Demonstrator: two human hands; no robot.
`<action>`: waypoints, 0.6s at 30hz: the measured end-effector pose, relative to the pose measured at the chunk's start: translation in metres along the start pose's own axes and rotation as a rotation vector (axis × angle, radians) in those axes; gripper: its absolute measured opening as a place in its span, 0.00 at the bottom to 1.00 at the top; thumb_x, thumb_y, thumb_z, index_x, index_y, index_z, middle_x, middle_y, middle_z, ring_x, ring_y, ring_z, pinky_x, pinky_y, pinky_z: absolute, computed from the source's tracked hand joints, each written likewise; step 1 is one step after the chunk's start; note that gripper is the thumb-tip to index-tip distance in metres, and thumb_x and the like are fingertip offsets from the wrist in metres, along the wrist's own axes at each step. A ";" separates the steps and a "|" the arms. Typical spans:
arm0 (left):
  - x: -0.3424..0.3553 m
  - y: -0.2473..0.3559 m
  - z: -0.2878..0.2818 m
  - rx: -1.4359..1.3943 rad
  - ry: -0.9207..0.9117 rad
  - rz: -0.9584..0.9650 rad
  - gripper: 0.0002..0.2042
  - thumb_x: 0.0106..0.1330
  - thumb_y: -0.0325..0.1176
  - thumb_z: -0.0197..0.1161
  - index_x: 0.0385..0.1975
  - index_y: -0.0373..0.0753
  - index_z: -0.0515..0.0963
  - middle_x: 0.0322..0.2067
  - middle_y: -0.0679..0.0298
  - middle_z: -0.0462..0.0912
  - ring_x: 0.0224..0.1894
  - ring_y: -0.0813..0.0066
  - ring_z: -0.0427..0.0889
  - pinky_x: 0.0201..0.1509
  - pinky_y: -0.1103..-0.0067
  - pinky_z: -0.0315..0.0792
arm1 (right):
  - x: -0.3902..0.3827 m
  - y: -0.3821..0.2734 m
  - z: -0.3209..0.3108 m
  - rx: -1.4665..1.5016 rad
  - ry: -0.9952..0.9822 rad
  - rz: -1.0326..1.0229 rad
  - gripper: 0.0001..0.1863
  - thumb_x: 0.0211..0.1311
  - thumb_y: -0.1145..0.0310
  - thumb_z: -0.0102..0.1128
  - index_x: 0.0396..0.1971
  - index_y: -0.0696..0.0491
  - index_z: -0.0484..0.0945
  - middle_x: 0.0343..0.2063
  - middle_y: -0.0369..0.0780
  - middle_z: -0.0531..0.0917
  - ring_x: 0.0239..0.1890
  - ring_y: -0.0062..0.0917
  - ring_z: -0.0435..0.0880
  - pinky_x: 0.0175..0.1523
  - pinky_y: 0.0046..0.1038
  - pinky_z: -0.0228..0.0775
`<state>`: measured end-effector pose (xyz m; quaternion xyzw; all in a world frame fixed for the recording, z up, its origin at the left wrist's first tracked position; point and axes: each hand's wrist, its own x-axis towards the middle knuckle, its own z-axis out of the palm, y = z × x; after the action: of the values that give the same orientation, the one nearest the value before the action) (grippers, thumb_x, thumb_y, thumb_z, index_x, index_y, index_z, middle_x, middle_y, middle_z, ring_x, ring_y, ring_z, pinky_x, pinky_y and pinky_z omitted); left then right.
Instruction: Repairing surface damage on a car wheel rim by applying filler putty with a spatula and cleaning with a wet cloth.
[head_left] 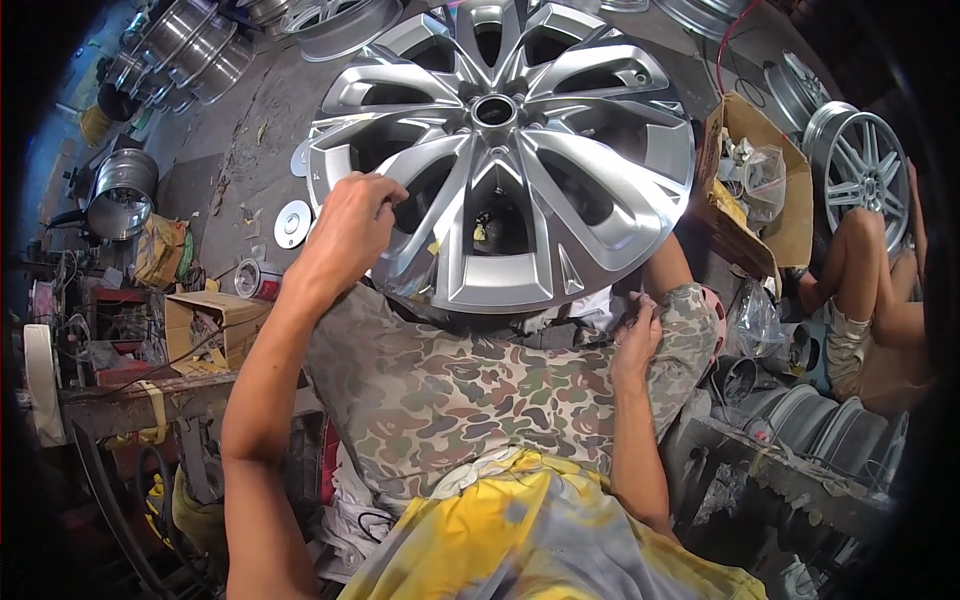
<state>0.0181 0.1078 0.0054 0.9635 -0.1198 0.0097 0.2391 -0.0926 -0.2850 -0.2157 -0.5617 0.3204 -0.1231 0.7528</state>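
Note:
A large silver alloy wheel (494, 283) lies face up in front of me, above my camouflage-patterned lap, its spokes spreading from the round centre hole. At its near left edge, my left hand (355, 218) is bent over the rim with the fingers curled together beside a spoke. Whatever sits under those fingertips is hidden. My right hand (638, 338) is closed by my right thigh, just below the wheel's near right edge. If it holds anything, that is too small to make out. Small yellow bits show on and through the wheel near its front spokes.
An open cardboard box (790, 200) with plastic bags stands right of the wheel. Beyond it, a person's bare legs (860, 265) are beside another wheel (868, 165). Left are a white disc (293, 224), a tin can (257, 279) and a small carton (215, 325). More rims (190, 45) lie far left.

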 end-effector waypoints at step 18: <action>0.028 0.005 0.012 0.234 -0.230 0.078 0.09 0.65 0.20 0.69 0.43 0.28 0.89 0.46 0.50 0.87 0.47 0.46 0.90 0.56 0.58 0.82 | 0.003 -0.001 0.007 -0.031 -0.024 0.043 0.17 0.87 0.54 0.58 0.43 0.50 0.88 0.24 0.23 0.68 0.22 0.08 0.59 0.26 0.20 0.48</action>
<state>0.0436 0.0915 -0.0006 0.9741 -0.1820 -0.0774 0.1096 -0.0860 -0.2819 -0.2143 -0.5678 0.3250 -0.0950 0.7503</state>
